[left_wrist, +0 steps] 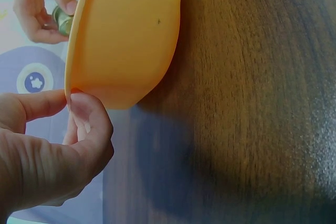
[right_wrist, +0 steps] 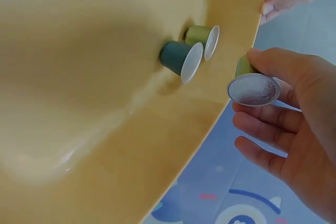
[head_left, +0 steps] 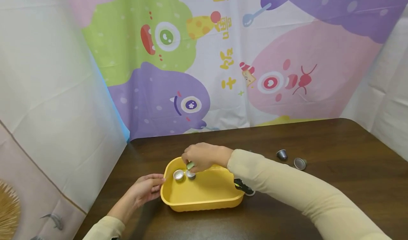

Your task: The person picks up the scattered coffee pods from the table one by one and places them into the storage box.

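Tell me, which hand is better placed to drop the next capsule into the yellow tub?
Right. The right hand already pinches a capsule over the tub; the left hand grips the rim.

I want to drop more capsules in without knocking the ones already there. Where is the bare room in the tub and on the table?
Inside the yellow tub, the near and right floor is bare. The far-left corner is crowded: two capsules stand there, with the right hand holding a green capsule just above. The left hand holds the left rim. On the table, two capsules lie right of the tub; beyond them is bare.
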Demonstrator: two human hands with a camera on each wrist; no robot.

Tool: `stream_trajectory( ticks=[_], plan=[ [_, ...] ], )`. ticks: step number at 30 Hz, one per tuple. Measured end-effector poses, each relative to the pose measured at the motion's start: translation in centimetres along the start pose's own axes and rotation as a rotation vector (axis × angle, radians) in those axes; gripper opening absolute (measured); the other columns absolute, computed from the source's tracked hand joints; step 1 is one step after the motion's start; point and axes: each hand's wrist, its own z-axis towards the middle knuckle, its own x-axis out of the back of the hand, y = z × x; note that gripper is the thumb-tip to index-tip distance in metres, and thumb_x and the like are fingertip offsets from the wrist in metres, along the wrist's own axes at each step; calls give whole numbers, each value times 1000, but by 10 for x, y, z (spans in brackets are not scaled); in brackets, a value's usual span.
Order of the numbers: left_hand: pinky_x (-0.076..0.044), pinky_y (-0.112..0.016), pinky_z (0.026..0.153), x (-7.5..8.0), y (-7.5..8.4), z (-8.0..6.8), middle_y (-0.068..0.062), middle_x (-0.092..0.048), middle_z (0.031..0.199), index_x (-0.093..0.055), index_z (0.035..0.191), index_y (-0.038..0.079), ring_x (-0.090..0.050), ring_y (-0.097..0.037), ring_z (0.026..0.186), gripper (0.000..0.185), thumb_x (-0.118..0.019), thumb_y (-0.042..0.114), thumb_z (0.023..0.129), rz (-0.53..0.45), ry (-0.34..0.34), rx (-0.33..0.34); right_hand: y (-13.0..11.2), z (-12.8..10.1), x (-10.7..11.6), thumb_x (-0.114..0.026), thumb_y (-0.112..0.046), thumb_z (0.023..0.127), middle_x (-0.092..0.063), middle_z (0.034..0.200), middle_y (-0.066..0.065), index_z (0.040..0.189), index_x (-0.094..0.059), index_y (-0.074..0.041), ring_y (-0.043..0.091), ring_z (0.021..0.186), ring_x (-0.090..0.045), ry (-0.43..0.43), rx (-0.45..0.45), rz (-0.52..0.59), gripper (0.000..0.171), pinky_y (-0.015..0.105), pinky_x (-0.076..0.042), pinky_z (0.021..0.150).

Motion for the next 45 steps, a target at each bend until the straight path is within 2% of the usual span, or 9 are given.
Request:
stream_trajectory(
  ticks=[8, 14, 22, 28, 39, 45],
  plan=[
    [-54, -24, 69, -1, -1, -1, 4, -63, 80, -44, 127, -7, -60, -5, 71, 39, -56, 10, 94, 13, -9, 14, -15, 14, -5, -69, -31, 88, -65, 102, -7, 105, -66, -17, 5, 82, -54, -80, 1, 14, 23, 19, -46, 72],
    [-54, -25, 72, 0, 0, 0, 3, -64, 86, -43, 128, -7, -61, -5, 75, 40, -56, 10, 94, 18, -22, 9, -27, 23, -8, -66, -29, 89, -67, 108, -10, 112, -66, -18, 4, 92, -60, -131, 48, 8, 26, 18, -49, 82],
    [-52, -23, 71, 2, 3, 0, 7, -64, 81, -46, 122, -3, -60, -4, 73, 32, -55, 10, 94, 1, -49, -13, -36, 34, -15, -68, -26, 86, -66, 96, -8, 100, -67, -16, 4, 81, -57, -112, 130, -47, 17, 14, -45, 71],
    [-53, -24, 72, 1, 1, 1, 5, -64, 84, -48, 122, -3, -60, -4, 75, 32, -56, 11, 94, 6, -45, 1, -41, 36, -20, -71, -27, 84, -63, 90, -10, 97, -64, -18, 2, 77, -54, -140, 106, -39, 17, 14, -43, 67],
    [-54, -23, 72, 0, -1, 0, 5, -66, 84, -48, 121, -2, -61, -4, 74, 31, -56, 11, 94, 8, -58, 6, -46, 42, -27, -70, -30, 86, -62, 89, -11, 96, -63, -20, 3, 77, -51, -166, 88, -87, 16, 15, -42, 68],
    [-54, -23, 71, 1, 1, 1, 6, -67, 83, -50, 118, 0, -62, -3, 75, 26, -56, 11, 95, 15, -56, -2, -46, 44, -26, -70, -32, 86, -64, 89, -11, 97, -64, -19, 3, 76, -52, -152, 79, -105, 17, 16, -45, 69]
  ],
)
